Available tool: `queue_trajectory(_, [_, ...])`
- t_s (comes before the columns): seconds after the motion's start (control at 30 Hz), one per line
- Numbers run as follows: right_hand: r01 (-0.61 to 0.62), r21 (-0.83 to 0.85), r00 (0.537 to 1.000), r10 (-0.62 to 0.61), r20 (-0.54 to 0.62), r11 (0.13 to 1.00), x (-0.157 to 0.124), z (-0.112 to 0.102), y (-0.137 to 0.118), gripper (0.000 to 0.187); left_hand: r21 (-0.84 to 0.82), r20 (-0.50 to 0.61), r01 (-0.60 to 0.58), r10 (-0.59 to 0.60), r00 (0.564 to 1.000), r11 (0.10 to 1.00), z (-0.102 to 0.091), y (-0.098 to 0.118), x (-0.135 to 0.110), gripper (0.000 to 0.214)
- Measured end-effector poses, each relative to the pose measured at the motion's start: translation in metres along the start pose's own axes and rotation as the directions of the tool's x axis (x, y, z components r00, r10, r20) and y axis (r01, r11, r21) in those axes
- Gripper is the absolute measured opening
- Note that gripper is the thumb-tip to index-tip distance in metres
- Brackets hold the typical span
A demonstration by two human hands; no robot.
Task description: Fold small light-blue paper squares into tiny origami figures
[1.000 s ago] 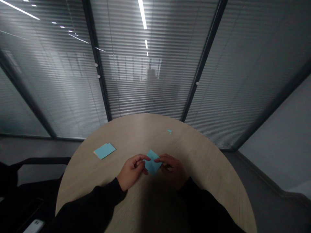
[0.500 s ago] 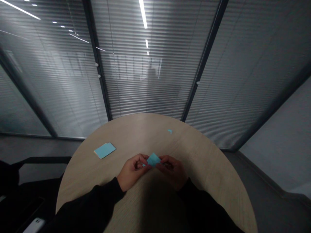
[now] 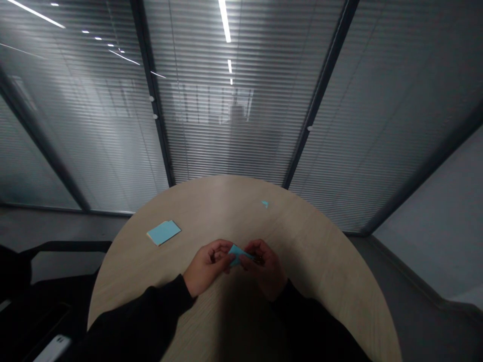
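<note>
Between my two hands is a small piece of folded blue paper (image 3: 236,253), held just above the table near its middle. My left hand (image 3: 209,264) pinches its left side, thumb on top. From the right, my right hand (image 3: 266,269) grips the other side with thumb and fingers. Part of the paper is hidden behind my fingers. A stack of blue paper sheets (image 3: 164,233) lies to the left on the table. Farther back, right of centre, sits a small folded blue paper piece (image 3: 265,204).
The round wooden table (image 3: 211,211) reaches toward a glass wall with blinds (image 3: 234,151). A black chair (image 3: 68,246) stands at the left, with a white phone-like object (image 3: 53,348) low beside my left sleeve.
The blue paper has turned and now shows as a narrower shape between my fingers. My right hand has tilted and shifted slightly left.
</note>
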State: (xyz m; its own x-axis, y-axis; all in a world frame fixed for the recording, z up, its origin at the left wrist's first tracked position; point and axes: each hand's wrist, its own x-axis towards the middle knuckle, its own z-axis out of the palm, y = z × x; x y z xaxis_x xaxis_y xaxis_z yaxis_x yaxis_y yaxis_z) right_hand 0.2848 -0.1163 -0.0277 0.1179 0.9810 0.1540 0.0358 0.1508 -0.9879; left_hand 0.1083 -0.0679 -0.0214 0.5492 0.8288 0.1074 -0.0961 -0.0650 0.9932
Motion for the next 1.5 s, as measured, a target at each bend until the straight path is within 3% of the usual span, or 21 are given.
queue_trajectory(0.2, [0.041,-0.061,0.999,-0.04,0.01,0.997,-0.001,-0.001,0.001,0.032,0.002,0.006,0.009,-0.009,1.0,1.0,0.002,0.001,-0.001,0.04])
queue_trajectory(0.33, [0.028,-0.138,0.998,-0.02,0.056,0.99,-0.002,-0.001,-0.002,0.03,0.102,0.034,-0.003,0.0,0.999,0.995,0.004,0.001,-0.004,0.039])
queue_trajectory(0.5, [0.0,-0.196,1.0,0.001,0.004,0.981,-0.002,-0.002,-0.004,0.028,0.175,0.069,0.004,-0.016,0.997,0.985,0.007,0.006,-0.006,0.038])
queue_trajectory(0.77, [-0.11,0.017,0.994,0.11,-0.02,0.994,0.001,-0.004,-0.003,0.034,0.07,0.039,-0.001,-0.002,0.999,0.998,0.005,0.004,-0.004,0.034])
queue_trajectory(1.1, [-0.154,0.026,0.987,0.153,0.036,0.988,0.0,-0.002,-0.01,0.039,0.014,0.022,-0.001,0.0,1.0,1.0,0.006,0.006,-0.004,0.035])
queue_trajectory(1.27, [-0.176,0.069,0.984,0.177,-0.008,0.982,0.002,-0.004,-0.009,0.041,-0.07,0.024,-0.004,0.006,1.0,0.998,0.005,0.006,-0.004,0.034])
queue_trajectory(1.5, [-0.143,0.062,0.983,0.149,-0.107,0.988,0.003,-0.004,-0.008,0.039,-0.152,-0.136,0.017,-0.038,0.99,0.988,0.003,0.009,-0.003,0.031])
